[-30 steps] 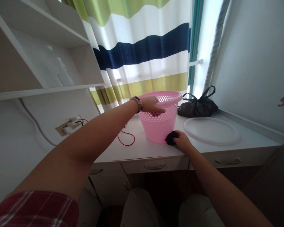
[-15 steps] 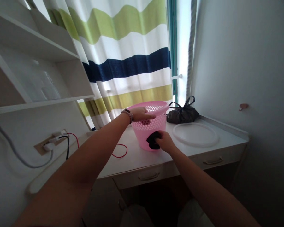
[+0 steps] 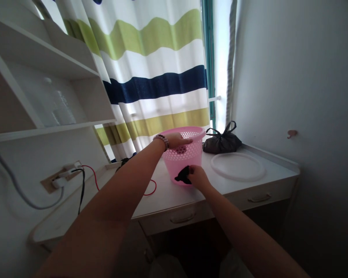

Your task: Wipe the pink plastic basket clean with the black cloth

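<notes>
A pink plastic basket point(image 3: 195, 157) with a perforated upper wall stands upright on the white desk. My left hand point(image 3: 176, 140), with a beaded bracelet at the wrist, is closed on the near side of its rim. Some of its fingers reach inside and show through the holes. Low at the basket's front, my right hand point(image 3: 197, 177) pinches a crumpled black cloth point(image 3: 182, 176) against the solid lower wall.
A white ring point(image 3: 238, 166) lies flat right of the basket, before a tied dark plastic bag point(image 3: 222, 143). A red cable point(image 3: 151, 189) and plugged-in chargers point(image 3: 62, 179) are at left. Shelves point(image 3: 75, 127) overhang the left side; a striped curtain point(image 3: 162, 88) hangs behind.
My right hand has shifted slightly left with the black cloth along the basket's lower wall, and the cloth's shape has changed. The left hand stays on the rim. The view has tilted slightly.
</notes>
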### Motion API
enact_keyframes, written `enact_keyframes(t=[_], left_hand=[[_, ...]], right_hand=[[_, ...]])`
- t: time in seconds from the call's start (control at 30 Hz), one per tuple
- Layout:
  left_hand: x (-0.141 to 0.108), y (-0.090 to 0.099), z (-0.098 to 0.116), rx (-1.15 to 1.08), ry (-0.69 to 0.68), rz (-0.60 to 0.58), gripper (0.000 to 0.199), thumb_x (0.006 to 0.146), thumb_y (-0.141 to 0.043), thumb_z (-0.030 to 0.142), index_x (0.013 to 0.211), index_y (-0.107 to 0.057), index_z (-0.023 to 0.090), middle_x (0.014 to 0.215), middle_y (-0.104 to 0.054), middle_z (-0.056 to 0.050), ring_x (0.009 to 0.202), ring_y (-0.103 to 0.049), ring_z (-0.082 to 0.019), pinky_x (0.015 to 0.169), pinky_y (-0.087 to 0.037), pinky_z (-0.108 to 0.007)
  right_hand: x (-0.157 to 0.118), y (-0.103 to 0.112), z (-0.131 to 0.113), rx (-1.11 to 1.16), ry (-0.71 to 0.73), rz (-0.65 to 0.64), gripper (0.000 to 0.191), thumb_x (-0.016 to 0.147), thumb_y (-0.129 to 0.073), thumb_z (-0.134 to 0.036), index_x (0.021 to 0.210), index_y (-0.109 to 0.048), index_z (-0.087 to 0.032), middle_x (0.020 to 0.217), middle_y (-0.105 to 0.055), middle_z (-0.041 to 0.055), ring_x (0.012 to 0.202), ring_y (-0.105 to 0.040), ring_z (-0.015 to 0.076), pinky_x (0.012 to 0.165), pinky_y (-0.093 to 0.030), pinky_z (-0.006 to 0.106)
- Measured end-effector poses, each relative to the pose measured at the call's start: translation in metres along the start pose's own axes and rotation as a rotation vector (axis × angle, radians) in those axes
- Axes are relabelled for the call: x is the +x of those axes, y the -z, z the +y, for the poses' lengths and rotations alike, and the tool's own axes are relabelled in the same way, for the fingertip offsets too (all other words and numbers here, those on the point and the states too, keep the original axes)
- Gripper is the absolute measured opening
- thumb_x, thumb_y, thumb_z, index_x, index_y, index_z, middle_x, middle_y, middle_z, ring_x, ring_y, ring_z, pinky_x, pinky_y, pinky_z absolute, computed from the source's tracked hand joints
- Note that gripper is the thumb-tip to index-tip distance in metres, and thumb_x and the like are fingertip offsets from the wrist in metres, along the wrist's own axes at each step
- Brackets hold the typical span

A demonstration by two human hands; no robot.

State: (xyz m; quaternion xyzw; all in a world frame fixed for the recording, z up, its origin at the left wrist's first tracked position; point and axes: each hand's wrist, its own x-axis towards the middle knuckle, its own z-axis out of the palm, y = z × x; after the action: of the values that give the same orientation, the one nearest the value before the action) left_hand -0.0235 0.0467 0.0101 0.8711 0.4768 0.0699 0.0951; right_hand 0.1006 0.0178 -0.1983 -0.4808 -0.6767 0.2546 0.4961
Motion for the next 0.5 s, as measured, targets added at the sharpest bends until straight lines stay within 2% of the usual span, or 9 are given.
enact_keyframes(t=[0.1,0.23,0.33,0.5], left_hand=[[0.000,0.000,0.001,-0.030,0.003,-0.020,0.062,0.071,-0.040,0.071,0.067,-0.067,0.015,0.068,-0.067,-0.007,0.056,-0.056,-0.015,0.063,-0.039,-0.026],[-0.002,0.001,0.004,-0.022,0.024,0.025,0.063,0.068,-0.041,0.073,0.070,-0.067,0.016,0.068,-0.067,-0.007,0.057,-0.057,-0.015,0.064,-0.039,-0.026],[-0.003,0.001,0.006,0.000,0.024,0.020,0.063,0.068,-0.040,0.073,0.069,-0.067,0.017,0.068,-0.067,-0.006,0.058,-0.057,-0.016,0.064,-0.039,-0.027],[0.001,0.001,0.005,0.043,0.012,0.013,0.062,0.069,-0.038,0.074,0.060,-0.062,0.017,0.063,-0.065,-0.006,0.055,-0.053,-0.015,0.058,-0.037,-0.027]], right_hand=[[-0.015,-0.021,0.030,-0.234,-0.026,0.001,0.009,0.062,-0.052,-0.016,0.064,-0.061,-0.016,0.062,-0.061,0.0029,0.057,-0.050,0.0130,0.051,-0.031,0.023],[-0.016,-0.027,0.037,-0.237,0.005,0.043,0.007,0.063,-0.052,-0.017,0.061,-0.058,-0.018,0.060,-0.059,0.0031,0.054,-0.047,0.0126,0.050,-0.029,0.024],[-0.004,-0.012,0.019,-0.125,0.058,0.072,0.006,0.065,-0.051,-0.018,0.062,-0.057,-0.018,0.059,-0.058,0.0028,0.053,-0.047,0.0124,0.049,-0.030,0.024],[0.029,0.034,-0.038,0.045,0.182,0.191,0.017,0.070,-0.049,-0.024,0.078,-0.061,-0.017,0.071,-0.063,0.0021,0.062,-0.052,0.0137,0.055,-0.038,0.023]])
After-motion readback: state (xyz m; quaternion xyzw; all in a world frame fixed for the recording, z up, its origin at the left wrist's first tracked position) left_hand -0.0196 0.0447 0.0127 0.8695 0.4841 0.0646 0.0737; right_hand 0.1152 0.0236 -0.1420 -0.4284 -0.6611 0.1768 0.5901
